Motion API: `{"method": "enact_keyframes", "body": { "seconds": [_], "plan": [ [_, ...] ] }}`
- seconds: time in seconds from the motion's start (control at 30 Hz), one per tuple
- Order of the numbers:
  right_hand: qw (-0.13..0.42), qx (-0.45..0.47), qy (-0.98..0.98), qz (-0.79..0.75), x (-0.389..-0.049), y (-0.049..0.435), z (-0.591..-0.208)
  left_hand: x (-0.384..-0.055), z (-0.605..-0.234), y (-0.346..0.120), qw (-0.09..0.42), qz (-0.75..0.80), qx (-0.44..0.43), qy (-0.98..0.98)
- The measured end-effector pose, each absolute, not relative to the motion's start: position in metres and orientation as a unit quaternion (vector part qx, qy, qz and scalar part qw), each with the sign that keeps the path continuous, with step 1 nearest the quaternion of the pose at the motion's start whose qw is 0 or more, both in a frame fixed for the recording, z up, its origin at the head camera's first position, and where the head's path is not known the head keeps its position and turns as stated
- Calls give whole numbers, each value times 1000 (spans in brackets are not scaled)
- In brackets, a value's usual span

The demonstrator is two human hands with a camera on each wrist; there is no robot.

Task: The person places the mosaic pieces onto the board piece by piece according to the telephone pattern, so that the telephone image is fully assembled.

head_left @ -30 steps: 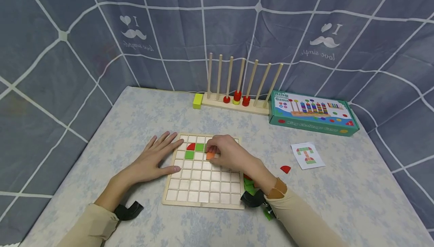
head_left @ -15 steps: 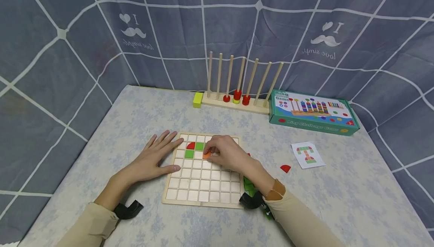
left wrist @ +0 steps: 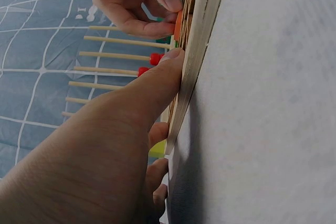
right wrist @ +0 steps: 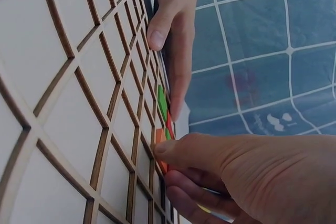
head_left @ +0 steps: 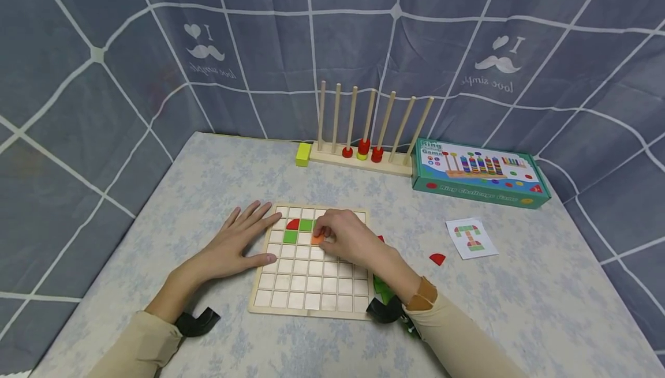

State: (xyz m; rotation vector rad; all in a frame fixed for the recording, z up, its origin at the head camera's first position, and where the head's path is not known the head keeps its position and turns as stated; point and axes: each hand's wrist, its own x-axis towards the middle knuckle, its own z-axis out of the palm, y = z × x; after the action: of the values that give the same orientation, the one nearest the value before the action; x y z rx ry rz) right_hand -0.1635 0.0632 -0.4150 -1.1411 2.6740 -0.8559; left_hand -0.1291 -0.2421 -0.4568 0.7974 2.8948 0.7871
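Observation:
A wooden grid board (head_left: 310,283) lies on the table. Near its top sit a red quarter-circle tile (head_left: 293,224) and two green square tiles (head_left: 306,225), one beside the red tile and one below it. My right hand (head_left: 349,239) pinches an orange square tile (head_left: 316,240) between thumb and fingers, low over the grid, diagonally below the upper green tile. In the right wrist view the thumb presses the face of this orange tile (right wrist: 160,139). My left hand (head_left: 240,244) rests with spread fingers at the board's left edge, thumb (left wrist: 170,59) on the frame.
Green tiles (head_left: 383,290) lie right of the board, partly under my right forearm. A red quarter-circle tile (head_left: 437,258) and a pattern card (head_left: 471,238) lie farther right. Behind stand a yellow block (head_left: 302,154), a peg stand (head_left: 332,157) with rings and a green game box (head_left: 480,177).
My right hand has shifted the orange tile slightly left across the grid, then stayed nearly still. The left hand has not moved.

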Motion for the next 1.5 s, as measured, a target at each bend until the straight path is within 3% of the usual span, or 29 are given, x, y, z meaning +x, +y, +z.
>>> {"method": "enact_keyframes", "body": {
  "seconds": [0.43,1.1,1.5],
  "plan": [
    [58,-375,883,-276,-153,71,-411,-129,-456,-242,20,254,256,933],
    [56,-240,908,-339,-164,168,-411,-128,-455,-240,9,256,260,931],
    [93,-245,908,-326,-168,180,-423,-129,-456,-242,16,250,263,932]
  ]
}}
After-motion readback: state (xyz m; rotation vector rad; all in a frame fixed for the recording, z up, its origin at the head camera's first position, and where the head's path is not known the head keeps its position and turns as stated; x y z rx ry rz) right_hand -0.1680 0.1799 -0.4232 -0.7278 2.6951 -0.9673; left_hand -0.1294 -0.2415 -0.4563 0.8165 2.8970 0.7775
